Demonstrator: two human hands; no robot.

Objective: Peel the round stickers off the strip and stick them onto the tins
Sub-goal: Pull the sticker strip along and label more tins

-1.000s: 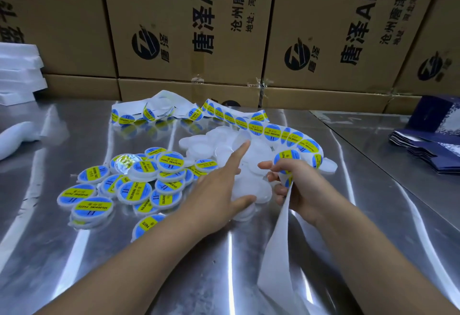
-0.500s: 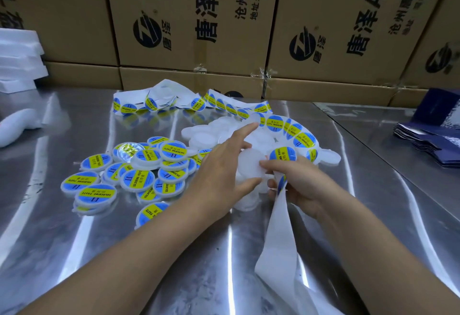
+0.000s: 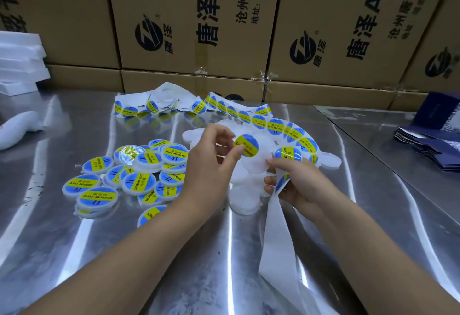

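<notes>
My left hand (image 3: 211, 163) pinches a round blue-and-yellow sticker (image 3: 247, 145) between thumb and fingertips, lifted above a heap of plain white tins (image 3: 245, 190). My right hand (image 3: 298, 185) grips the sticker strip (image 3: 276, 125), with one sticker (image 3: 288, 153) at its fingertips. The strip runs back across the steel table in a curve. Bare white backing paper (image 3: 276, 235) hangs down from my right hand toward me. To the left lies a pile of labelled tins (image 3: 139, 178).
Brown cardboard boxes (image 3: 194, 23) wall off the back of the steel table (image 3: 74, 252). White foam pieces (image 3: 20, 61) are stacked at the far left. Folded dark blue cartons (image 3: 433, 145) lie at the right on a second steel surface.
My left hand has gone from reaching over the white tins to pinching a sticker peeled from the strip and lifting it. My right hand kept its hold on the strip.
</notes>
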